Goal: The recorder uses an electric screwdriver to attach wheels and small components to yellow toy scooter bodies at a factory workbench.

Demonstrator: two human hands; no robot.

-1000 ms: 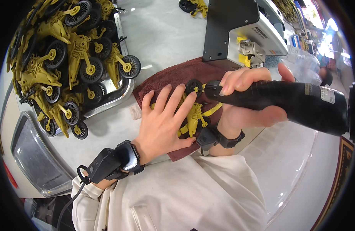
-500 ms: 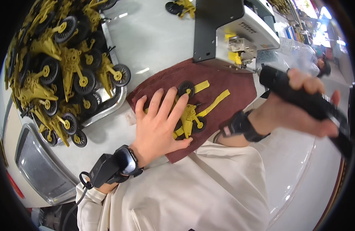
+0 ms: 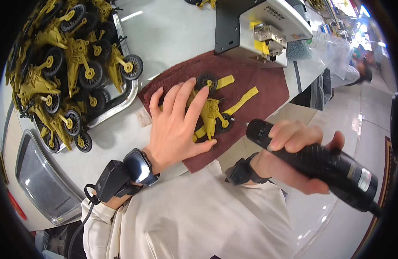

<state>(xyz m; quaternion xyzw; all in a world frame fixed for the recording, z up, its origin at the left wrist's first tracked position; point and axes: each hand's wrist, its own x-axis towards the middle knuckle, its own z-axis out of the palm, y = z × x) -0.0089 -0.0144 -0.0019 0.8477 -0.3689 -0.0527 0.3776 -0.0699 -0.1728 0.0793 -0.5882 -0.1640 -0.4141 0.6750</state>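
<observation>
A yellow toy motorcycle [image 3: 211, 113] with black spoked wheels lies on a maroon cloth [image 3: 263, 82]. My left hand [image 3: 175, 116] covers its left part, with the fingers spread and the thumb at its lower tip, holding it against the cloth. What lies under the palm is hidden. Yellow strips [image 3: 242, 101] stick out from beneath the toy toward the upper right. In my right hand [image 3: 294, 151] is a black electric screwdriver [image 3: 313, 166], gripped around its body. Its nose points left, a short way to the right of the toy's lower wheel.
A metal tray [image 3: 130, 93] piled with similar toy motorcycles [image 3: 76, 64] stands at the left. Beyond the cloth is a black-and-white machine [image 3: 263, 26] with a metal front fitting. An empty-looking grey tray [image 3: 45, 181] sits lower left. Clear plastic bags [image 3: 333, 56] lie at the right.
My right hand has swung the screwdriver left and down, closer to the toy. My left hand stays on the toy, and the whole view has shifted slightly.
</observation>
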